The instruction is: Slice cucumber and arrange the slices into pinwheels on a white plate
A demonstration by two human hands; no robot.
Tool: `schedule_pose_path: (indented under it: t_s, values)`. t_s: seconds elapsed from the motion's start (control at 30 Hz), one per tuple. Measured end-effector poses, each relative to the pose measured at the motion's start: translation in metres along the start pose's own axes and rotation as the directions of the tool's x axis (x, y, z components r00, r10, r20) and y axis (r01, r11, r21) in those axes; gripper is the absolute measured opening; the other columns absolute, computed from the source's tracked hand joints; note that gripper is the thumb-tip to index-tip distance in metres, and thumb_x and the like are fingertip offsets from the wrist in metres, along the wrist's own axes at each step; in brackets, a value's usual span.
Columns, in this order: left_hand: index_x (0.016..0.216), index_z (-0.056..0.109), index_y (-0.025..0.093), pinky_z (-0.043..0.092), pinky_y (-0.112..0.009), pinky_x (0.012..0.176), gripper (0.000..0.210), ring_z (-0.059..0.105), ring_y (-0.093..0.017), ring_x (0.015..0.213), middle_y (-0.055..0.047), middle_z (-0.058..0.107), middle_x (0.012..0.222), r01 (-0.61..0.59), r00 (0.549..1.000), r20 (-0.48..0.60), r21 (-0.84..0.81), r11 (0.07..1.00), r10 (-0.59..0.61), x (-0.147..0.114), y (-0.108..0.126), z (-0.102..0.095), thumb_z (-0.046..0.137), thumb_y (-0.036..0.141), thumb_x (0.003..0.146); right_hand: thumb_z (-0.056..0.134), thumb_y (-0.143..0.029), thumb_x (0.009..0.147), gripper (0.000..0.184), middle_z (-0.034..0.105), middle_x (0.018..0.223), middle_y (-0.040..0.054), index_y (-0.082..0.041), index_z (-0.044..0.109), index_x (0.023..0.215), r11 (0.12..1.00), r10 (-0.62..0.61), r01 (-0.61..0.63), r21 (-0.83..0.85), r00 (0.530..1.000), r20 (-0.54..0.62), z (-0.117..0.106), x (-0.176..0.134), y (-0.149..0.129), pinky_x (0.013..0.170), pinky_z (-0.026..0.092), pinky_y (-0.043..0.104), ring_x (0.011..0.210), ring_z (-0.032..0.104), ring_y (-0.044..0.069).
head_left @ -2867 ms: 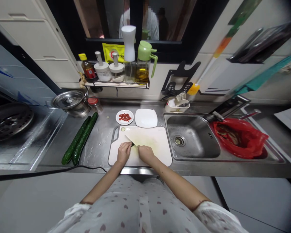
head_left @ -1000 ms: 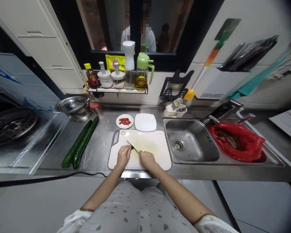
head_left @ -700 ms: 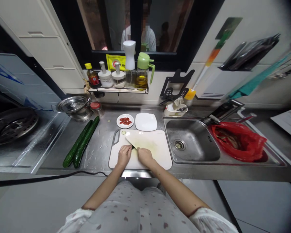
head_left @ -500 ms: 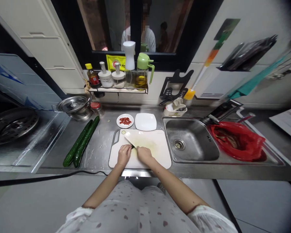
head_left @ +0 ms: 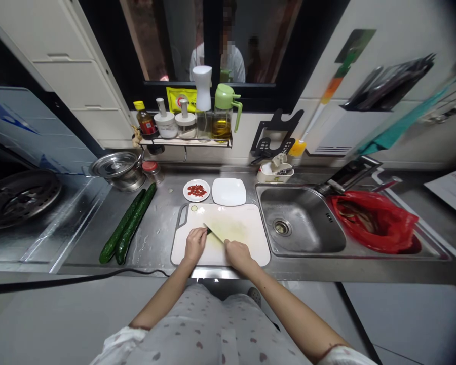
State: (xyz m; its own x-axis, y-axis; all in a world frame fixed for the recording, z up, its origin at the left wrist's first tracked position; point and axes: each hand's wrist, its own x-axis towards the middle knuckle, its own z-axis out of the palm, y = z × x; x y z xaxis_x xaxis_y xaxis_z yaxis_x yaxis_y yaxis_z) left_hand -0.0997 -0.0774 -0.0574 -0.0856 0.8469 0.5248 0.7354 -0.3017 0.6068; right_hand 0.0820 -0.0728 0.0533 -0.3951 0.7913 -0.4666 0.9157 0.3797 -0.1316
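A steel counter [head_left: 155, 238] runs across the view, with one sink [head_left: 300, 228] set into it at 3 o'clock from the cutting board. At 3 o'clock from the sink lies one red bag [head_left: 376, 220]. One white cutting board [head_left: 247, 238] lies at the counter's near edge. Two whole cucumbers [head_left: 129, 223] lie side by side, touching, at 9 o'clock from the board. At 10 o'clock from them stands one steel pot [head_left: 116, 170] with its lid on, and one small red-capped jar [head_left: 152, 171] is just beside it.

At 12 o'clock from the board sit two plates: one white square plate [head_left: 228, 191] and, at its 9 o'clock, one small round plate [head_left: 196, 190] with chopped red bits. On the shelf [head_left: 182, 142] above stand five containers.

The right hand [head_left: 238, 254] is closed around the handle of one knife [head_left: 214, 233], whose blade points to 10 o'clock over the board. The left hand [head_left: 195, 243] rests on the board at 9 o'clock from the blade, fingers curled and pressed together, tips near the blade; what they press on is too small to tell. One green slice [head_left: 193, 208] lies at the board's far left corner.
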Motion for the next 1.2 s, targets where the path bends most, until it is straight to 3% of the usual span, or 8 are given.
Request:
schedule_pose_path:
  t_s: [0.57,1.2]
  values:
    - [0.096,0.066,0.019,0.051,-0.035,0.082,0.019,0.062,-0.018,0.089,-0.007,0.07,0.093,0.022,0.999,0.031,0.007,1.0,-0.022,0.001,0.003,-0.003,0.047,0.019,0.091,0.039,-0.005,0.084,0.036,0.07,0.101,0.0159,-0.011,0.057,0.115,0.999,-0.019,0.019,0.026,1.0,-0.008,-0.012,0.031,-0.019,0.079,0.047,0.03,0.101,0.065,0.023]
    - [0.096,0.066,0.02,0.049,-0.033,0.086,0.021,0.061,-0.018,0.092,-0.007,0.068,0.095,0.128,0.989,0.081,-0.025,0.991,-0.126,0.002,0.003,-0.003,0.046,0.022,0.091,0.038,-0.009,0.085,0.034,0.07,0.099,0.0175,-0.011,0.06,0.111,0.999,0.01,-0.01,0.033,1.0,-0.015,-0.001,0.009,0.0,0.076,0.045,0.032,0.098,0.066,0.025]
